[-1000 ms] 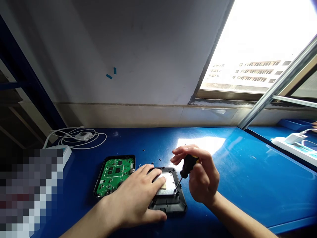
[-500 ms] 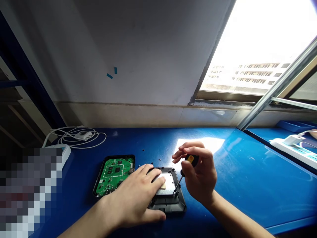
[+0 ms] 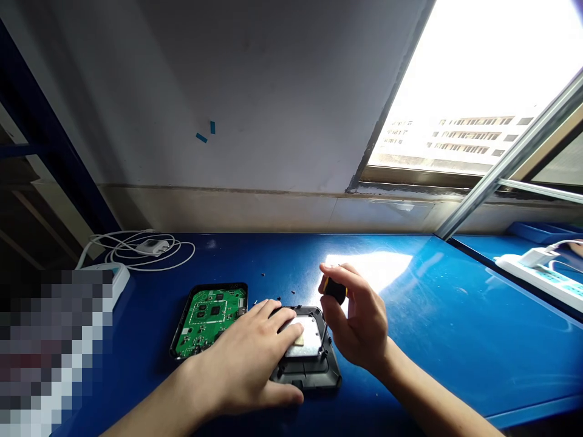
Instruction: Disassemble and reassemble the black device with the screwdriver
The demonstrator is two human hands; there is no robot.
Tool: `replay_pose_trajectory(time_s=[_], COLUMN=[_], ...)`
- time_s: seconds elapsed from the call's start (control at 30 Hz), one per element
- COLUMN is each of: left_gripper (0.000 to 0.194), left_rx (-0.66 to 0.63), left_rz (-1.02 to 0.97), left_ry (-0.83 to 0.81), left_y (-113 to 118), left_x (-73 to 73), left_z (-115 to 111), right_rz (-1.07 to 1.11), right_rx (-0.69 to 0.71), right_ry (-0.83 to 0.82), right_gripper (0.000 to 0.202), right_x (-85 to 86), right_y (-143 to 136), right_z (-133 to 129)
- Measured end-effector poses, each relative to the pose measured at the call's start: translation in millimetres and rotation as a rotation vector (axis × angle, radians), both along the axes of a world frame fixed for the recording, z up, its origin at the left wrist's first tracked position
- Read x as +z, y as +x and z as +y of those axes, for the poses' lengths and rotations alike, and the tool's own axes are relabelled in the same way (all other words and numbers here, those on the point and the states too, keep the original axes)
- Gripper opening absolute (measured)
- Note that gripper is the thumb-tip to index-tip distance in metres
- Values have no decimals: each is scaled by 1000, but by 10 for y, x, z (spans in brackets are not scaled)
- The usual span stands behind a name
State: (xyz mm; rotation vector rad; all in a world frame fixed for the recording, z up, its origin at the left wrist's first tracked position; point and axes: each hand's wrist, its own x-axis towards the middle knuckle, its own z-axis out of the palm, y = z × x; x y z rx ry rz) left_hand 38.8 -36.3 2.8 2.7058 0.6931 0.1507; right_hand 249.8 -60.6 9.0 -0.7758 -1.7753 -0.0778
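My left hand (image 3: pixel 255 349) lies spread over a black plastic cover (image 3: pixel 314 379) and the silver metal plate (image 3: pixel 311 340) inside it. A small tan pad (image 3: pixel 299 341) shows on the plate beside the fingers. In my right hand (image 3: pixel 362 321) is a screwdriver (image 3: pixel 334 291) with a black and yellow handle, its thin shaft slanting down to the plate's right-hand corner. The tip meets that corner near a post; a screw there is too small to make out. Left of the cover sits a black housing holding a green circuit board (image 3: pixel 214 312), partly covered by my left hand.
Several tiny screws (image 3: pixel 293 292) lie on the blue table (image 3: pixel 437 340) behind the cover. A white cable with a plug (image 3: pixel 153 246) coils at the back left. White power strips stand left and right (image 3: pixel 537 273), and a blue tray (image 3: pixel 544 231) is at the far right.
My right hand has turned and shifted slightly left, with the fingers closing further round the screwdriver handle. The screwdriver stands more upright. My left hand stays in place.
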Motion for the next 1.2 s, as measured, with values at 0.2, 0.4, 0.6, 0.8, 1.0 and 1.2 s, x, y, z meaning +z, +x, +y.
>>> replay_pose_trajectory(time_s=[0.2,0.4,0.6,0.8,1.0,1.2], left_gripper=[73,65,55,63,65,66], left_rx=[-3,-7,79,133,118,101], left_rz=[-15,-80,-126,-112,-125,-140], left_ry=[-25,-7,69,134,142,157], left_y=[-9,-31,-16,-37,-35,-35], left_x=[18,32,-9,-126,-181,-227], left_z=[21,38,76,124,152,165], right_rz=[126,110,83,127,133,155], right_rx=[-105,-116,-149,-98,-111,-118], right_ry=[108,90,41,22,56,83], right_gripper=[49,46,42,40,40,42], right_x=[-92,-157,-159,-181,-189,-182], right_y=[100,87,55,53,57,79], right_z=[90,162,176,179,179,178])
